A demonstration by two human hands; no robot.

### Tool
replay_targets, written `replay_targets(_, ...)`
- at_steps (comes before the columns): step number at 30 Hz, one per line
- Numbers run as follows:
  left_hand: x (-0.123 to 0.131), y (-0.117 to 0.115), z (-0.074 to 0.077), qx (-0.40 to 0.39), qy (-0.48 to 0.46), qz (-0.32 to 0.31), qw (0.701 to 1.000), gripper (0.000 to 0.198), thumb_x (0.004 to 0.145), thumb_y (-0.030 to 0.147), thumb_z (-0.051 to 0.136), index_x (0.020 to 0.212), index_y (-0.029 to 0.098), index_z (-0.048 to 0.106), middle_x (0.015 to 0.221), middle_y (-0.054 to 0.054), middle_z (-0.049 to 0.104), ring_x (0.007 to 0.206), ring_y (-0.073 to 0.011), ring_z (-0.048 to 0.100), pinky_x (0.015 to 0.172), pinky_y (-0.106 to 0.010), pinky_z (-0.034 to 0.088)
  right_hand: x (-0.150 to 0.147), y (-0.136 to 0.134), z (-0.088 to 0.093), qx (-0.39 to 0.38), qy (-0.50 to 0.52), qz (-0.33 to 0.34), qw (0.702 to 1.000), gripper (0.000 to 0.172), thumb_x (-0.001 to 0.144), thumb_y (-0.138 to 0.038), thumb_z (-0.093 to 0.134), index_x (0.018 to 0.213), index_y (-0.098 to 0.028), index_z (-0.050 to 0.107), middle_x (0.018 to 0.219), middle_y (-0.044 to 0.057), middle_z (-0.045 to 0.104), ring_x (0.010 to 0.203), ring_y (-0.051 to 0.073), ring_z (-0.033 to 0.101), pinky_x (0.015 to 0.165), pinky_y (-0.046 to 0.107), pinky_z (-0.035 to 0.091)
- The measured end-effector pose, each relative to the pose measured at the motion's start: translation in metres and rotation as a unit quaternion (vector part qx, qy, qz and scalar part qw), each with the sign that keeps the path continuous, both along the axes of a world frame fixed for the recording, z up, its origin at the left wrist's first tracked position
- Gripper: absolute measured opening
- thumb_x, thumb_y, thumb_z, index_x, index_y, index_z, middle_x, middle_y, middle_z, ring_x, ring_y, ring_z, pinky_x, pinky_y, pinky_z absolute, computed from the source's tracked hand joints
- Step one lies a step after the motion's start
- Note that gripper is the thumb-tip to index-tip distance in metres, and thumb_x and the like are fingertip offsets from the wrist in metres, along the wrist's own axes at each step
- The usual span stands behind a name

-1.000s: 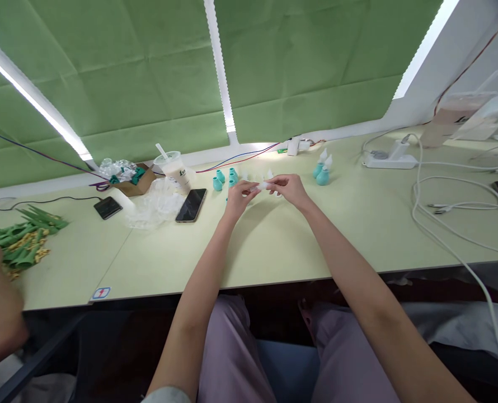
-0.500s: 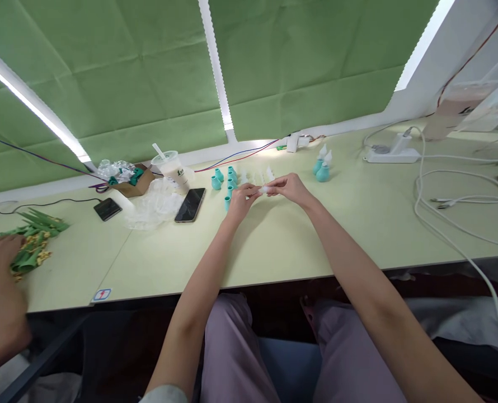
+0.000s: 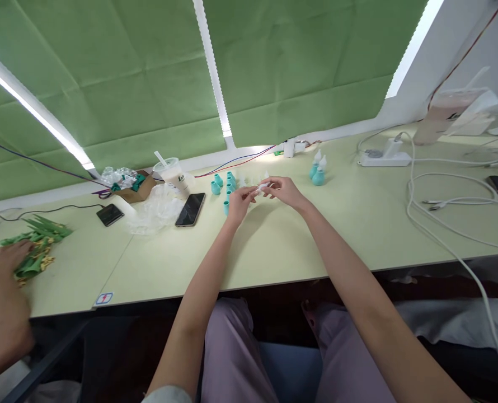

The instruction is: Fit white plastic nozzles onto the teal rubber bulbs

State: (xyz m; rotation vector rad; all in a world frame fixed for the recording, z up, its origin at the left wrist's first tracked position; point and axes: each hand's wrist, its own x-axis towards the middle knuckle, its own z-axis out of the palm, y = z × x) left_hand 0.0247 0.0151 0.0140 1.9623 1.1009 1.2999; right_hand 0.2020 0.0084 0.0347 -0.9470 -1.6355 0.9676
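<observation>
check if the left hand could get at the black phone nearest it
Probably yes: the phone lies flat just left of the left hand, only a teal cap between, though that hand is pinching a small white piece.

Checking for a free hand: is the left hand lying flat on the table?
No, the left hand pinches a small white piece together with the right hand.

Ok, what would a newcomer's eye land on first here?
Probably the left hand and right hand meeting mid-table, pinching a small white piece between them, with teal caps clustered just beyond the left one. Then the big green blinds across the back, and another person's hand on a pile of green strips at the far left.
</observation>
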Motion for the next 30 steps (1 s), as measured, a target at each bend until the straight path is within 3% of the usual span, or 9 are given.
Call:
replay_targets(6,-0.002,-0.002,0.009,-0.063,-0.039,-0.077,0.994,0.044,0.081,0.051,0.053,0.095,0.012,0.068,0.073,-0.007,0.067,0.052,-0.0092,0.054,0.053,-0.025,0.046,0.002,-0.004,0.004,0.010,-0.016,0.049,0.999,0.040,0.068,-0.046,0.069,0.100,-0.021,0.066,0.075,0.001,0.064,0.052,0.008,0.053,0.045,0.020,0.038)
replay_targets(12,0.000,-0.006,0.016,-0.066,-0.015,-0.067,0.995,0.046,0.083,0.050,0.051,0.105,0.013,0.064,0.074,-0.008,0.067,0.055,-0.0118,0.057,0.055,-0.027,0.046,0.001,0.000,-0.001,-0.026,-0.003,0.060,0.998,0.038,0.066,-0.046,0.071,0.090,-0.019,0.064,0.072,0.002,0.064,0.049,0.007,0.048,0.043,0.021,0.037)
replay_targets(15,-0.013,-0.006,0.028,-0.050,0.037,-0.011,0.998,0.043,0.081,0.048,0.055,0.109,0.016,0.062,0.078,-0.006,0.067,0.059,-0.0123,0.058,0.061,-0.029,0.048,0.000,0.001,-0.001,-0.037,0.003,0.039,0.999,0.036,0.066,-0.048,0.071,0.084,-0.018,0.063,0.061,-0.001,0.058,0.044,0.006,0.042,0.039,0.020,0.033)
replay_targets(17,-0.033,-0.008,0.039,-0.003,0.099,0.066,0.993,0.044,0.072,0.047,0.066,0.106,0.020,0.063,0.090,-0.006,0.066,0.069,-0.0139,0.059,0.068,-0.030,0.049,0.000,0.002,-0.002,-0.045,0.018,0.034,0.998,0.036,0.068,-0.051,0.068,0.079,-0.018,0.061,0.060,-0.002,0.057,0.039,0.004,0.038,0.038,0.020,0.030)
replay_targets(19,-0.056,-0.010,0.047,0.052,0.199,0.157,0.966,0.039,0.064,0.048,0.072,0.094,0.024,0.067,0.101,-0.005,0.063,0.086,-0.0181,0.058,0.077,-0.032,0.046,0.002,0.003,-0.002,-0.060,0.039,0.041,0.997,0.038,0.071,-0.055,0.064,0.077,-0.018,0.059,0.063,-0.001,0.059,0.037,0.004,0.039,0.038,0.020,0.031)
replay_targets(21,-0.077,-0.010,0.048,0.018,0.293,0.205,0.934,0.037,0.059,0.051,0.074,0.082,0.023,0.068,0.096,-0.005,0.061,0.094,-0.0218,0.055,0.079,-0.032,0.045,0.003,0.004,-0.002,-0.076,0.058,0.051,0.994,0.039,0.072,-0.056,0.063,0.079,-0.018,0.057,0.067,0.000,0.061,0.039,0.005,0.044,0.040,0.020,0.033)
replay_targets(25,-0.093,-0.002,0.034,-0.084,0.370,0.137,0.915,0.040,0.055,0.049,0.076,0.083,0.022,0.068,0.092,-0.004,0.062,0.092,-0.0231,0.055,0.078,-0.032,0.043,0.006,0.004,-0.003,-0.082,0.076,0.067,0.991,0.040,0.071,-0.051,0.066,0.096,-0.020,0.059,0.075,0.000,0.063,0.046,0.005,0.051,0.043,0.018,0.035)
replay_targets(30,-0.082,0.003,0.029,-0.089,0.237,0.079,0.964,0.041,0.055,0.047,0.077,0.080,0.017,0.066,0.101,-0.009,0.064,0.091,-0.0232,0.057,0.081,-0.035,0.044,0.006,0.000,-0.001,-0.075,0.066,0.085,0.991,0.040,0.071,-0.047,0.067,0.101,-0.020,0.065,0.080,0.002,0.062,0.056,0.006,0.052,0.044,0.017,0.034)
